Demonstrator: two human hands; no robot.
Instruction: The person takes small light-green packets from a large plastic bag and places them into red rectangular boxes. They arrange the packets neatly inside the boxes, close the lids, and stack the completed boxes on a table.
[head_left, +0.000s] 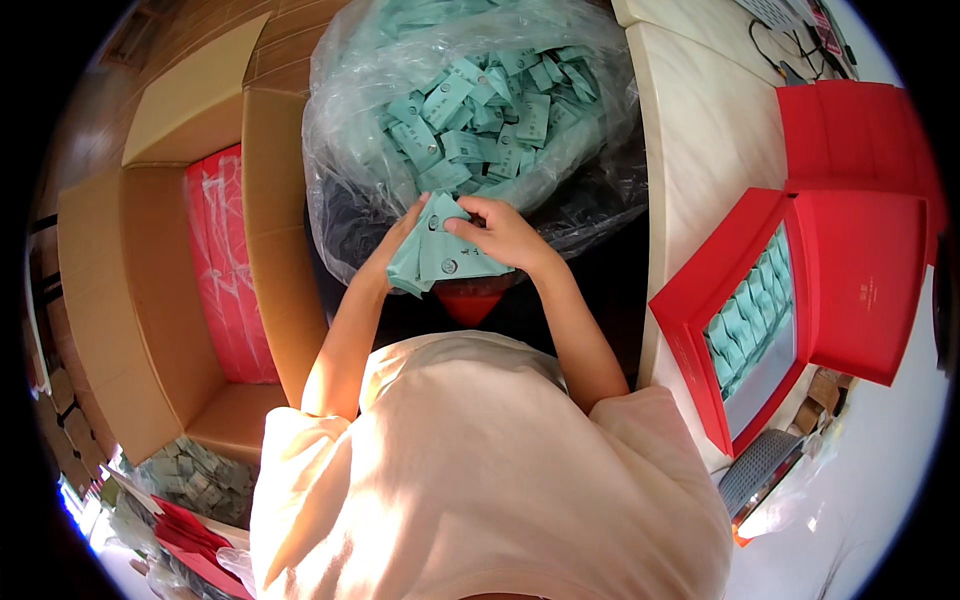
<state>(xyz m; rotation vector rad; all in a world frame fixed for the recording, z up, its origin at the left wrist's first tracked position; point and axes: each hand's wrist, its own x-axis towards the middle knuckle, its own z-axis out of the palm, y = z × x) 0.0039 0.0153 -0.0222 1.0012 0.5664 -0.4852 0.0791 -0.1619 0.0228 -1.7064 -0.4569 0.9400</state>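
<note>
Several mint-green sachets (447,255) are fanned out between my two hands, just in front of my body. My left hand (398,240) grips their left side, its fingers partly hidden behind them. From the right, my right hand (500,232) closes on the same sachets, thumb on top. Beyond my hands, a clear plastic bag (345,140) stands with its mouth spread wide. Loose sachets (500,110) of the same green fill it in a jumbled heap. To my right, an open red gift box (690,330) holds rows of green sachets (750,310) in part of its tray.
At my left stands an open cardboard box (150,300) with plastic-wrapped red boxes (235,270) inside. Another pile of small packets (195,480) lies at the lower left. A pale table (700,130) runs along my right, with a grey basket (760,470) near the gift box.
</note>
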